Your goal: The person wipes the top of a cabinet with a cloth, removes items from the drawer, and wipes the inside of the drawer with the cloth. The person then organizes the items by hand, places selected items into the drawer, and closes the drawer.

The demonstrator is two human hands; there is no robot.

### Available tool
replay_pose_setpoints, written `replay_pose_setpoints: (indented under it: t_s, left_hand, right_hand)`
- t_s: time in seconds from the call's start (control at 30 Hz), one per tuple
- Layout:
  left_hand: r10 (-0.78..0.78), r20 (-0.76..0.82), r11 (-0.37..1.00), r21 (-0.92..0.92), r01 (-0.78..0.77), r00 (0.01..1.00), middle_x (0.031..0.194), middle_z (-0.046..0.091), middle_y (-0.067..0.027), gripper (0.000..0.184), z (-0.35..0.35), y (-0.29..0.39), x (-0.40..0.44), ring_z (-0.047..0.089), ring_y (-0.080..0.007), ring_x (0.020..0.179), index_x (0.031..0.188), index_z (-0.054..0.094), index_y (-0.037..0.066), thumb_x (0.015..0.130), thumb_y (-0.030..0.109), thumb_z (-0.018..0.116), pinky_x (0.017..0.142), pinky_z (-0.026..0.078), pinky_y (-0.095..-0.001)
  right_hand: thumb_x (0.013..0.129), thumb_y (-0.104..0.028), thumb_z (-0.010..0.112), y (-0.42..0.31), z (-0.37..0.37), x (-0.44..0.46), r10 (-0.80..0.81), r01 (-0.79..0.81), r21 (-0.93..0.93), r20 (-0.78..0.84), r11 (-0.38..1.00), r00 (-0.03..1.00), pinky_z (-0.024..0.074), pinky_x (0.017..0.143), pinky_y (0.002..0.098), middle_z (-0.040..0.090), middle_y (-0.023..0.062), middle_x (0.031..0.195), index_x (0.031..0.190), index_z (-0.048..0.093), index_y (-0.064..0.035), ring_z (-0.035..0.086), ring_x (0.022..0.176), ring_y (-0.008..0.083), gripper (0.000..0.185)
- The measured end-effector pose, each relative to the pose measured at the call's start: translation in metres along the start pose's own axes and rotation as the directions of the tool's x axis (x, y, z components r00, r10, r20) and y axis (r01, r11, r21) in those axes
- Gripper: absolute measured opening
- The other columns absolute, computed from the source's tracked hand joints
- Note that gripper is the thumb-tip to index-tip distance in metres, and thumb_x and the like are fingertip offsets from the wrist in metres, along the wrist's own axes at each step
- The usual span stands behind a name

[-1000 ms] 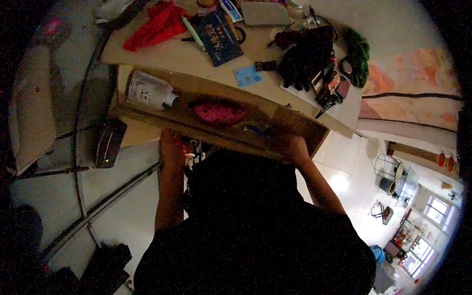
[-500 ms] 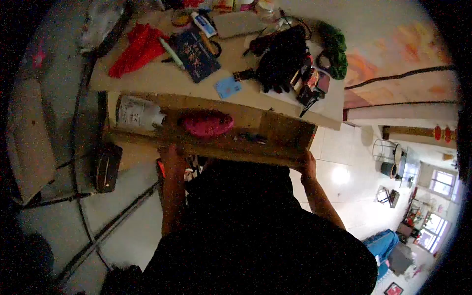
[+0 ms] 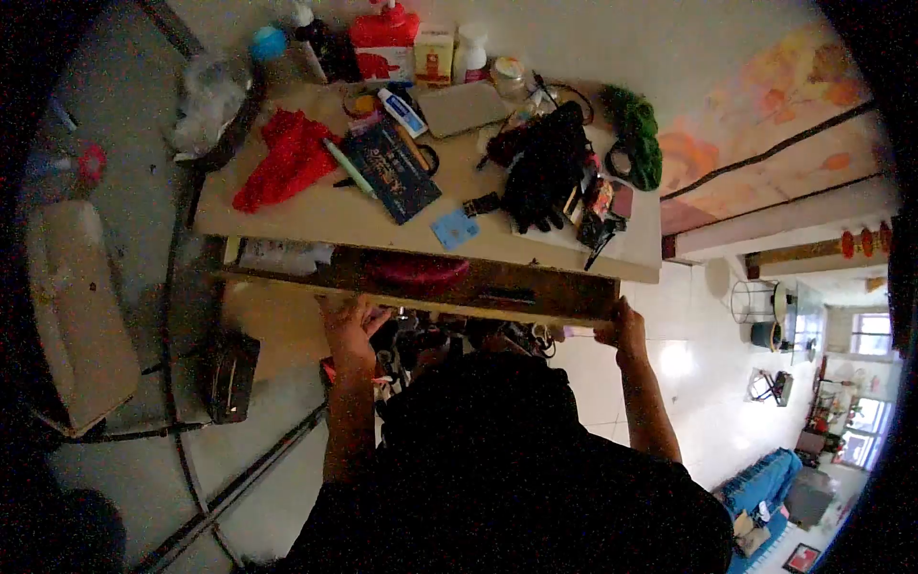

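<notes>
A wooden drawer stands partly pulled out from under a light tabletop. In it lie a pink pouch, a white plastic packet and a thin dark item. My left hand rests against the left half of the drawer's front, its fingers stretched out and somewhat apart. At the right front corner, my right hand grips the drawer, fingers bent around its edge.
On the tabletop lie a red cloth, a dark blue booklet, a toothpaste tube, a blue card, a black furry item and a green bundle. Bottles stand behind. A dark case is at lower left.
The drawer has slid inward under the tabletop, so less of the pink pouch and packet shows. Both hands have moved with it. The view has tilted up, showing bottles behind.
</notes>
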State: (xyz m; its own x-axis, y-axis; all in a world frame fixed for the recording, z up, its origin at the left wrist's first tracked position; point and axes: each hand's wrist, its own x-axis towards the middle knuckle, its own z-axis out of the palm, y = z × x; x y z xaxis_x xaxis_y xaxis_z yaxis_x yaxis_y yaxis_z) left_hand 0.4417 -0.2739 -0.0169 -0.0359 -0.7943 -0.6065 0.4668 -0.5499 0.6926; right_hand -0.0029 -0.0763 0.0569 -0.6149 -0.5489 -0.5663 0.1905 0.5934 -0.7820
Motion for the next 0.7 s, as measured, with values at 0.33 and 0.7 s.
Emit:
replay_pose_setpoints:
  t_s: [0.33, 0.7]
  left_hand:
    - [0.108, 0.068, 0.986, 0.121, -0.115, 0.992, 0.159, 0.031, -0.0271, 0.098, 0.069, 0.035, -0.004, 0.050, -0.0365, 0.137, 0.166, -0.010, 0.020, 0.102, 0.015, 0.065, 0.102, 0.058, -0.0516]
    - [0.098, -0.005, 0.994, 0.043, -0.097, 0.995, 0.167, 0.021, -0.0247, 0.100, 0.011, 0.031, -0.023, 0.053, -0.0384, 0.135, 0.167, -0.001, 0.020, 0.096, 0.014, 0.070, 0.104, 0.056, -0.0497]
  right_hand:
    - [0.103, -0.053, 0.056, 0.029, 0.040, 0.010, -0.051, 0.289, 0.541, -0.412, 0.790, 0.910, 0.0611, 0.087, 0.0511, 0.042, 0.0237, 0.144, 0.148, 0.028, -0.0043, 0.064, 0.115, 0.0404, 0.072]
    - [0.105, -0.025, 0.060, 0.050, 0.122, -0.029, -0.298, 0.419, -0.215, 0.434, 0.882, 0.850, 0.0520, 0.080, 0.0345, 0.069, 0.0087, 0.106, 0.113, 0.065, -0.0039, 0.066, 0.090, 0.0189, 0.023]
